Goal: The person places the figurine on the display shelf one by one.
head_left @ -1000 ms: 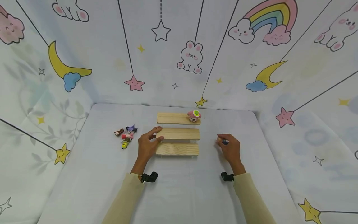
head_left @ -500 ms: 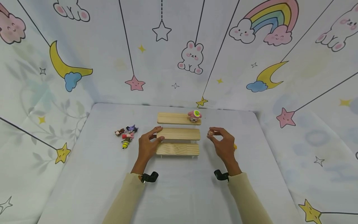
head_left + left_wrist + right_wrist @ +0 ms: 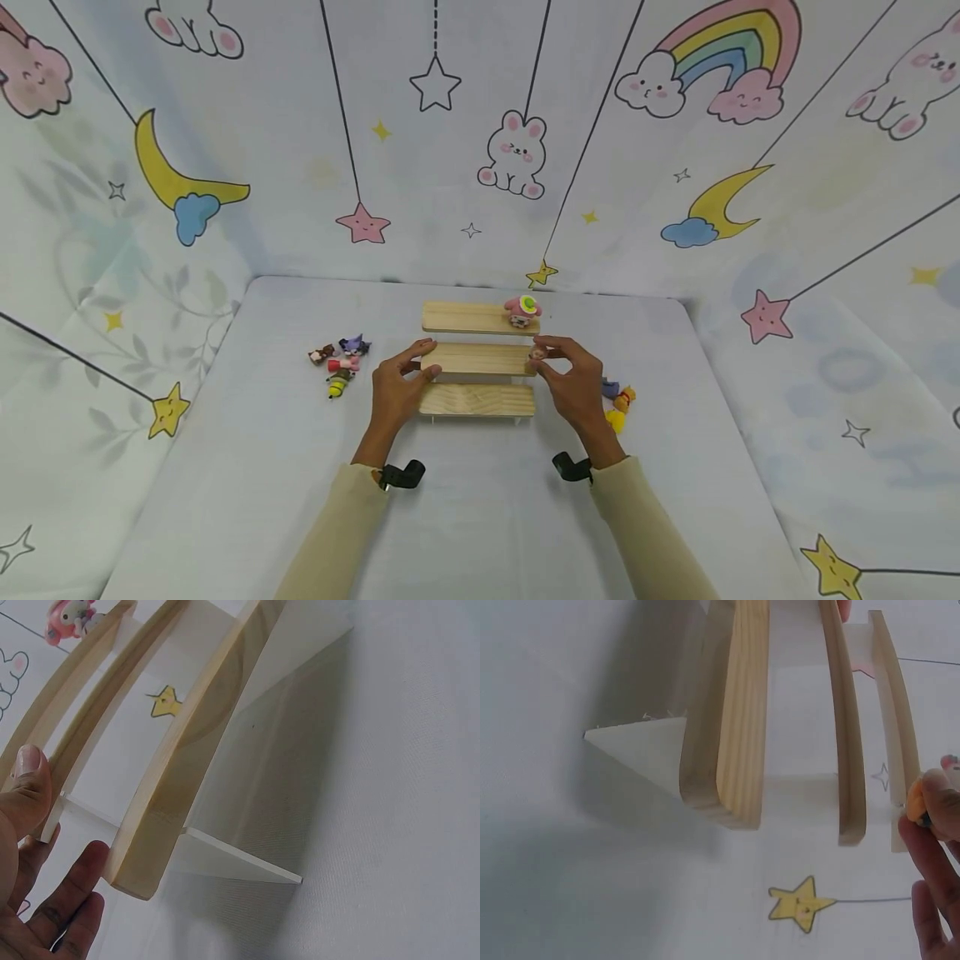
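A three-step wooden display shelf (image 3: 476,402) with white side supports stands mid-table. My left hand (image 3: 396,387) holds the left end of its middle board (image 3: 476,358); the left wrist view shows the thumb (image 3: 28,784) on that board and fingers under it. At the board's right end, my right hand (image 3: 573,387) pinches a small figurine (image 3: 537,353) between thumb and fingertips. In the right wrist view an orange part of the figurine (image 3: 916,802) shows, the rest hidden by the fingers. A pink-hooded figurine (image 3: 522,311) stands on the top board's right end.
Left of the shelf lie several small figurines, among them a yellow-striped one (image 3: 339,383), a purple one (image 3: 354,345) and a brown one (image 3: 321,355). Beside the right wrist are an orange-and-yellow figurine (image 3: 621,402) and a blue one (image 3: 610,388). Printed cloth walls surround the table.
My right hand has carried the pinched figurine left from the table to the middle board's right end, uncovering the figurines on the right. The left hand has stayed on the shelf.
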The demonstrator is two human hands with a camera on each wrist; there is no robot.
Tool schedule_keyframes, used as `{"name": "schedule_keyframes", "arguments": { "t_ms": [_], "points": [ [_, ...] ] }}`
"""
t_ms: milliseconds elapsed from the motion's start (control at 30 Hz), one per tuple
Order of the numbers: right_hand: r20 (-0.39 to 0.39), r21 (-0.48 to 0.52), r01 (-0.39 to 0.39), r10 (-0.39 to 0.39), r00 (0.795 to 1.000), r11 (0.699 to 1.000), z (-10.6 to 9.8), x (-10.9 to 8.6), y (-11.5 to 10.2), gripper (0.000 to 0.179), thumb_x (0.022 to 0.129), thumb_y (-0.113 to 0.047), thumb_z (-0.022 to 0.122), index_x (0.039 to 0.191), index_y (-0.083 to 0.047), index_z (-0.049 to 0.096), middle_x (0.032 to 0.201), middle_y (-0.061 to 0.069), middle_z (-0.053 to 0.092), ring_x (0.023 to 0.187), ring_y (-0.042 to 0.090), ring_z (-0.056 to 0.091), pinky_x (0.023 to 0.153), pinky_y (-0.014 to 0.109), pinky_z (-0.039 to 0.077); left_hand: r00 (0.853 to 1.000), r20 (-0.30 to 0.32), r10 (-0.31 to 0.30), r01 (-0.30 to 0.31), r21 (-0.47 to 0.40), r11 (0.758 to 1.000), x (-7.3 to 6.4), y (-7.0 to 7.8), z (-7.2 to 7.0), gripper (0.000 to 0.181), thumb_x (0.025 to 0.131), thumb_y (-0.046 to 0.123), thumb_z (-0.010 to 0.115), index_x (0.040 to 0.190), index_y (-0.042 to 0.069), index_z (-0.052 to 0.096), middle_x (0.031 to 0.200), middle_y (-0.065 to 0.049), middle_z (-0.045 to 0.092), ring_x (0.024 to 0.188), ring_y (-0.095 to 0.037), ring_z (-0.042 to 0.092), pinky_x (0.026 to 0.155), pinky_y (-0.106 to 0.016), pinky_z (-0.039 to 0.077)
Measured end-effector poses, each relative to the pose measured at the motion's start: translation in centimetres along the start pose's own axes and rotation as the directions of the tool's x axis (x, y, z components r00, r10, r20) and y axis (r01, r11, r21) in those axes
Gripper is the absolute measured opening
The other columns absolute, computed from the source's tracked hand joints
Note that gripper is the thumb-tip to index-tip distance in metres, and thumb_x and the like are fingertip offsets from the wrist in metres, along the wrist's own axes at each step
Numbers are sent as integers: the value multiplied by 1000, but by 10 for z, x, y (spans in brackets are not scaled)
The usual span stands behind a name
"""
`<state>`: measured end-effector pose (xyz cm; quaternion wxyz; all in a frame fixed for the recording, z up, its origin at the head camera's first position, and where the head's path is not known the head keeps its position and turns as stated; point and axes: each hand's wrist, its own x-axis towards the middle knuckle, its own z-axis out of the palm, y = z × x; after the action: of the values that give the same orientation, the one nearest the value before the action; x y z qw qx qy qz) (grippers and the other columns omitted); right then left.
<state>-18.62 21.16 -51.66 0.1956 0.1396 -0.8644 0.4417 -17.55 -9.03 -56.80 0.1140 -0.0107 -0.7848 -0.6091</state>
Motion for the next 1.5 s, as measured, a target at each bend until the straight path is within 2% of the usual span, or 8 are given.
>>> {"name": "schedule_keyframes", "arguments": {
  "t_ms": [300, 533, 767, 1067, 1267, 1500],
  "points": [
    [19, -25, 6, -5, 1000, 1000, 13, -3, 3, 43, 84, -8, 90, 124, -14, 78, 116, 1, 79, 97, 19, 74, 93, 35, 60, 1000, 2, -5, 5, -13, 1000, -1, 0, 1, 44, 90, 19, 86, 133, 19, 77, 144, -1, 71, 117, -44, 72, 106, -57, 56],
    [23, -26, 40, -40, 999, 999, 17, -4, 4, 41, 84, -4, 89, 122, -11, 77, 118, 3, 78, 96, 20, 75, 90, 35, 61, 1000, -3, 2, -2, -18, 1000, -1, -1, 1, 44, 89, 20, 86, 132, 19, 77, 143, -1, 71, 119, -45, 71, 105, -56, 56],
    [-1, -21, 77, -77, 997, 997, 20, -4, 5, 42, 81, -1, 91, 120, -10, 78, 116, 5, 79, 97, 23, 76, 88, 38, 61, 1000, 3, -9, 9, -17, 1000, -2, -1, 0, 47, 88, 34, 85, 132, 21, 77, 144, 1, 71, 117, -45, 72, 106, -55, 56],
    [-8, -23, 91, -91, 996, 996, 22, -3, 7, 46, 80, -2, 92, 124, -10, 77, 116, 6, 78, 99, 24, 76, 91, 45, 61, 1000, -2, -9, 9, -21, 1000, -1, -1, 0, 44, 89, 16, 87, 132, 21, 78, 143, 0, 71, 115, -45, 72, 105, -57, 56],
    [8, -40, 87, -87, 996, 995, 19, -3, 7, 49, 82, -5, 91, 127, -12, 76, 119, 4, 78, 102, 21, 76, 95, 42, 61, 1000, -6, -15, 15, -2, 1000, -1, 0, -1, 44, 89, 18, 87, 132, 23, 77, 144, 2, 71, 107, -37, 76, 106, -54, 57],
    [11, -56, 95, -95, 995, 994, 17, -4, 7, 51, 81, -6, 92, 128, -13, 76, 119, 4, 77, 101, 22, 76, 96, 45, 61, 1000, -2, -11, 11, -1, 1000, -1, -1, 0, 45, 89, 17, 87, 133, 24, 77, 144, 2, 70, 109, -39, 76, 106, -54, 57]
  ]
}}
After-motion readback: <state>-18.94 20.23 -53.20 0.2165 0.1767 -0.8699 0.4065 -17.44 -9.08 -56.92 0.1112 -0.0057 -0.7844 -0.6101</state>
